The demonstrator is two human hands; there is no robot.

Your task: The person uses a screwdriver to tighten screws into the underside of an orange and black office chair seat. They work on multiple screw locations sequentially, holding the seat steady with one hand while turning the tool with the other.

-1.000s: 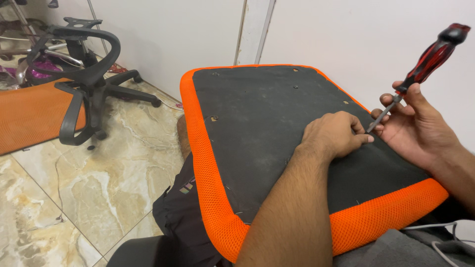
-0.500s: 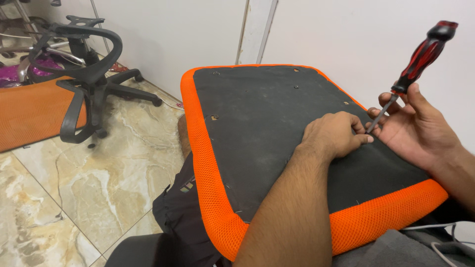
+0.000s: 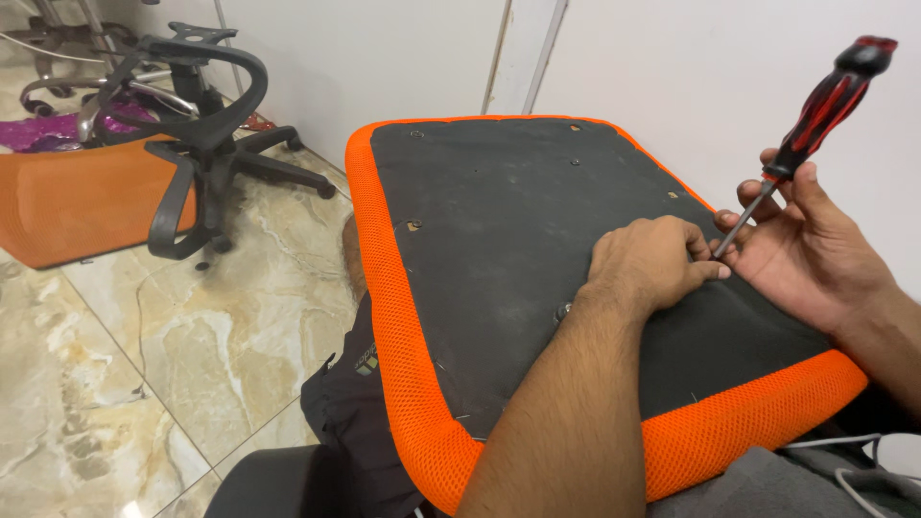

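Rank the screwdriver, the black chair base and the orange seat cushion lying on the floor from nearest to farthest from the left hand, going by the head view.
From the left hand:
1. Screwdriver, red and black: its shaft meets the fingertips just to the right, held by the right hand.
2. Black chair base, on the floor at upper left.
3. Orange seat cushion, at the far left edge, just beyond that base.

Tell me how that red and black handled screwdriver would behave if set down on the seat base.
The red and black handled screwdriver looks stiff, with a thin metal shaft. Its rounded handle would probably roll on the tilted orange-edged black seat base. The right hand holds it easily, so it seems light.
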